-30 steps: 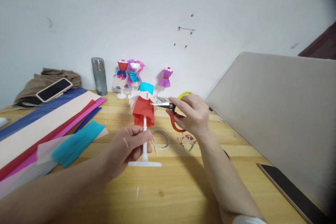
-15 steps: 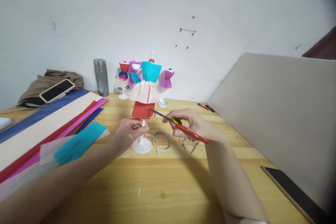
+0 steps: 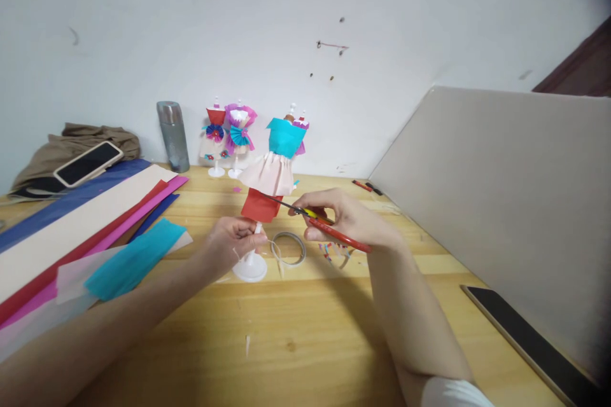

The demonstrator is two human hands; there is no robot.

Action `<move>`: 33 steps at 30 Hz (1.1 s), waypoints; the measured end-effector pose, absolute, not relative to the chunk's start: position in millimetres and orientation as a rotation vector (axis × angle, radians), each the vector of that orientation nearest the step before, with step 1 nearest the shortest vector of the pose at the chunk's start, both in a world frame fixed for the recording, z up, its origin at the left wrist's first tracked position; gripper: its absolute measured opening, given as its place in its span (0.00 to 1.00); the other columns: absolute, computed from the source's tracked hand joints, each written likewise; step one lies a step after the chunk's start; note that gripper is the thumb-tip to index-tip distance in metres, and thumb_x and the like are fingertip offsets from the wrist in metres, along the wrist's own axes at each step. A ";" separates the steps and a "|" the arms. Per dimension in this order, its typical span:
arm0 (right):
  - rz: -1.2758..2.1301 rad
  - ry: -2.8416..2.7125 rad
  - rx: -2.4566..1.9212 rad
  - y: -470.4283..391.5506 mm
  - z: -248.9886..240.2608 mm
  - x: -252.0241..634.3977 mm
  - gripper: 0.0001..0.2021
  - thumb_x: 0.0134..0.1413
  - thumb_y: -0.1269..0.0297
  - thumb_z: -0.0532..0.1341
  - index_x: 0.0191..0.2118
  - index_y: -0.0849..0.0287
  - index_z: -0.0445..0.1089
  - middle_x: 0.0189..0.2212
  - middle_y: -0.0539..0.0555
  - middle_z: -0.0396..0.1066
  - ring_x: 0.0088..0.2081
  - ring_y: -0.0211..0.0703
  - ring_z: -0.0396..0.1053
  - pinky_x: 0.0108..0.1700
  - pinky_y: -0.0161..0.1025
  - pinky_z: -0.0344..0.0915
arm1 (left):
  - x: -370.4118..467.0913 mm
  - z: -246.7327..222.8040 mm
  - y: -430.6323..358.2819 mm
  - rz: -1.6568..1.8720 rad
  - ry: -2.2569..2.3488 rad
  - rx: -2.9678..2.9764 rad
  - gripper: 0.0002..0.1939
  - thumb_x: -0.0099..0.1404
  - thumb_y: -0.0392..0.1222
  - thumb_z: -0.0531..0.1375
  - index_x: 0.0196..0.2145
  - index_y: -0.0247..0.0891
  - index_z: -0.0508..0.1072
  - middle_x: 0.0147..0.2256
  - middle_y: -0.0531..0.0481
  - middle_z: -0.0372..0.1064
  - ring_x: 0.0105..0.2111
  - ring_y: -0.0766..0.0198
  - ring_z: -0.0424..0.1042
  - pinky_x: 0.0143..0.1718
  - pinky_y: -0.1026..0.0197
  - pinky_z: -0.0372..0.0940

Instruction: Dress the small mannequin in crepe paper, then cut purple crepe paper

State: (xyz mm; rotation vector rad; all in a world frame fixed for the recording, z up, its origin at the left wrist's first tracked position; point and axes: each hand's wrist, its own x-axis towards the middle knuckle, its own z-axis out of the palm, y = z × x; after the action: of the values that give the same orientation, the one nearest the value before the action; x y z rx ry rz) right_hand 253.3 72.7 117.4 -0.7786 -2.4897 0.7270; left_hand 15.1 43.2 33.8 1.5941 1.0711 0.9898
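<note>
A small dress form wears a turquoise crepe paper top, a pale pink gathered skirt and a red piece below it. It leans to the right on a white round-based stand. My left hand is closed around the stand's post, just under the red piece; some fingers are hidden behind. In my right hand are red-and-yellow scissors, their blades pointing left at the top of the red piece, by the skirt's hem. Whether the blades touch the paper I cannot tell.
A roll of tape and paper scraps lie near the stand. Coloured paper strips, a phone and a steel flask are on the left. Dressed forms stand behind. A white panel and another phone are right.
The dress form has gone from upright to tilted right, its top covering the purple form behind. The scissors' blades have moved up along the red piece toward the skirt's hem. The view has shifted slightly.
</note>
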 end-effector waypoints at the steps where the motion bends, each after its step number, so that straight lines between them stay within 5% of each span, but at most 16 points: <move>1: 0.710 -2.493 -0.777 73.3 116.7 253.9 0.21 0.51 0.46 0.66 0.37 0.62 0.72 0.25 0.48 0.64 0.25 0.34 0.56 0.28 0.33 0.54 | 15.4 33.1 44.1 0.987 1.060 1.592 0.15 0.56 0.49 0.63 0.21 0.34 0.71 0.18 0.54 0.63 0.19 0.71 0.56 0.22 0.67 0.51; 33: 0.667 -2.595 -0.843 70.5 125.6 263.2 0.20 0.56 0.47 0.63 0.34 0.62 0.70 0.22 0.47 0.66 0.24 0.33 0.57 0.27 0.33 0.52 | 19.2 29.0 46.5 0.880 1.089 1.512 0.18 0.51 0.54 0.66 0.19 0.35 0.71 0.17 0.52 0.65 0.15 0.73 0.55 0.18 0.67 0.47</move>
State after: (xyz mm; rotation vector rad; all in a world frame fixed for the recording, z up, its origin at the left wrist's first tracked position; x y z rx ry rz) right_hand 263.2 70.5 125.6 -0.8433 -2.5951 0.6671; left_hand 19.2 46.5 29.0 1.5125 1.0887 0.8804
